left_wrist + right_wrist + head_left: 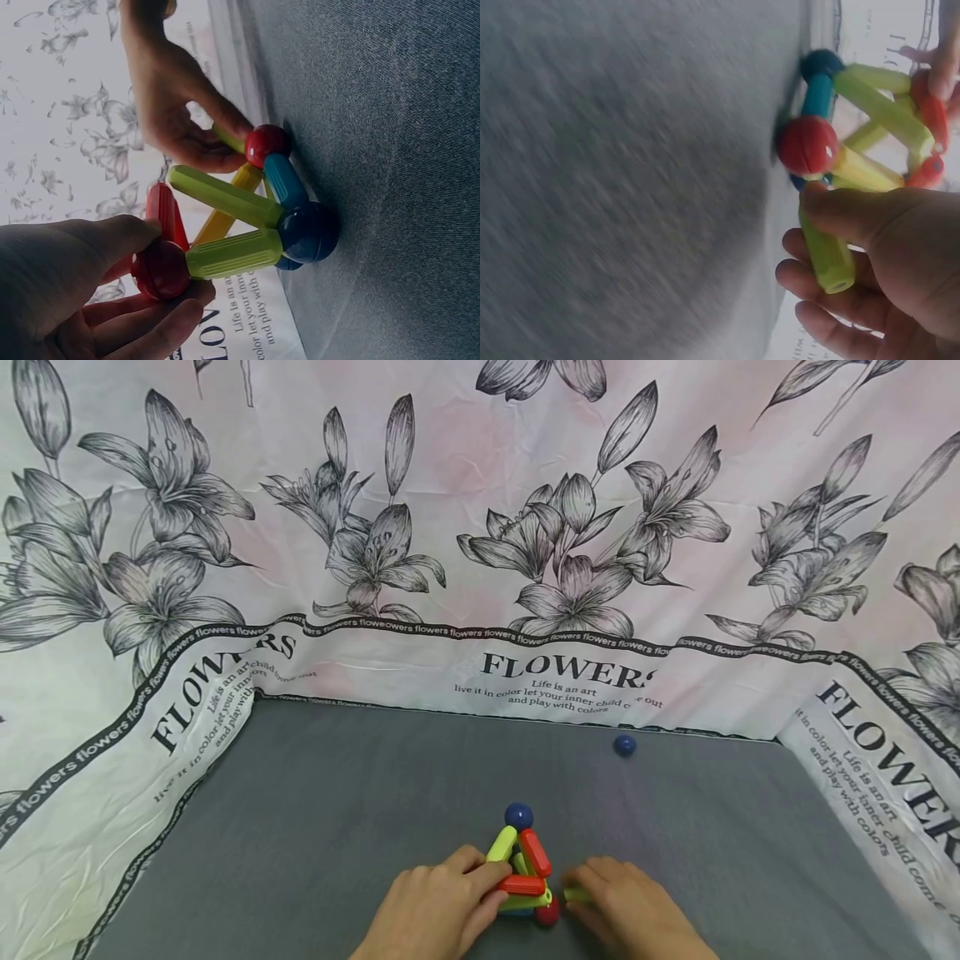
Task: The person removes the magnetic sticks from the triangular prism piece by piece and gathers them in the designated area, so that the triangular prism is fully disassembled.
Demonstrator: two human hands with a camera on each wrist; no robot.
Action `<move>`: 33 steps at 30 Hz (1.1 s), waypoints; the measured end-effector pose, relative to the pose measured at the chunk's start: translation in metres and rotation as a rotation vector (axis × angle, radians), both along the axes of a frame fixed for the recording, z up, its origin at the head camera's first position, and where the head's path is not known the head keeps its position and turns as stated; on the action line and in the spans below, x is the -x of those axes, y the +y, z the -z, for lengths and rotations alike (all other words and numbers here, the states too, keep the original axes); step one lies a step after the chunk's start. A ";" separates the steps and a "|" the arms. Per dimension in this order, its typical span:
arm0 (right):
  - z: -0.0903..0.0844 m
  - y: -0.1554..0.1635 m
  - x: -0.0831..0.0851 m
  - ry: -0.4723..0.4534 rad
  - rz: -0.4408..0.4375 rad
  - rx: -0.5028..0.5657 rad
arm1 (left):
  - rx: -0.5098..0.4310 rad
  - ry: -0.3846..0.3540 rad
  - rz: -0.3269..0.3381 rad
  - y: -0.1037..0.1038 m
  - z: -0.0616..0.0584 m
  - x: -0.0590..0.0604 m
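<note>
A small frame of coloured sticks and balls, like a magnetic building set, stands on the grey cloth. My left hand [431, 906] grips its upper part, with thumb and fingers around a red ball [161, 270] and red sticks beside it. My right hand [626, 902] pinches a light green stick [826, 259] next to the lower red ball [808, 146]. Whether that stick touches the ball is hidden by the thumb. A teal stick [284, 180] joins the lower red ball to a dark blue ball [309, 232]. One light green stick [221, 196] slants up from the blue ball with its far end free.
A loose dark blue ball [625, 745] lies near the back edge of the grey cloth [337, 802]. Behind and at both sides hangs a white cloth [420, 677] printed with flowers and lettering.
</note>
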State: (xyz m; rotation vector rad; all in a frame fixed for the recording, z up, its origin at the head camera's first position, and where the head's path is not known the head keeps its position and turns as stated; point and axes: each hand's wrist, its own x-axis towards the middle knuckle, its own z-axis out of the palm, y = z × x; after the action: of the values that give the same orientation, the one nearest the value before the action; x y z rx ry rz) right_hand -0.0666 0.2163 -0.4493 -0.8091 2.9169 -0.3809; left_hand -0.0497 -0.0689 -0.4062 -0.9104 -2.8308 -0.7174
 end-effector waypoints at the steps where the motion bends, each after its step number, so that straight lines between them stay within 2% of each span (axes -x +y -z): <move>1: -0.003 0.001 0.001 -0.006 0.020 -0.004 | -0.001 -0.002 0.000 0.000 0.000 0.000; 6: -0.015 0.003 0.012 -0.041 0.092 0.005 | -0.008 -0.016 -0.002 -0.001 0.001 0.000; 9: -0.019 0.005 0.021 0.000 0.101 0.049 | 0.000 -0.023 -0.005 -0.001 0.001 0.000; 11: -0.019 0.006 0.028 0.065 0.098 0.072 | 0.001 -0.026 -0.006 -0.001 0.002 -0.001; 16: -0.018 0.014 0.059 0.308 0.066 0.064 | -0.001 -0.015 -0.005 -0.001 0.002 -0.001; 19: -0.015 0.019 0.082 0.404 0.041 0.045 | 0.001 -0.011 0.000 -0.001 0.001 0.000; 21: -0.012 0.022 0.096 0.437 0.030 0.040 | 0.003 -0.023 0.000 0.000 0.001 0.000; 28: 0.002 0.025 0.146 0.443 0.053 0.049 | 0.013 -0.042 -0.004 0.000 0.001 0.000; 33: 0.008 0.024 0.172 0.424 0.087 0.015 | 0.013 -0.037 -0.006 0.001 0.001 0.000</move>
State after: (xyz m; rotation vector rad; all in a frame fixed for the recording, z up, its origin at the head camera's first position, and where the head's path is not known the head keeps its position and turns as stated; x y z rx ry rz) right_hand -0.2389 0.2399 -0.4575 -0.8592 3.3531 -0.2646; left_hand -0.0496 -0.0681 -0.4069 -0.8996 -2.8726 -0.7233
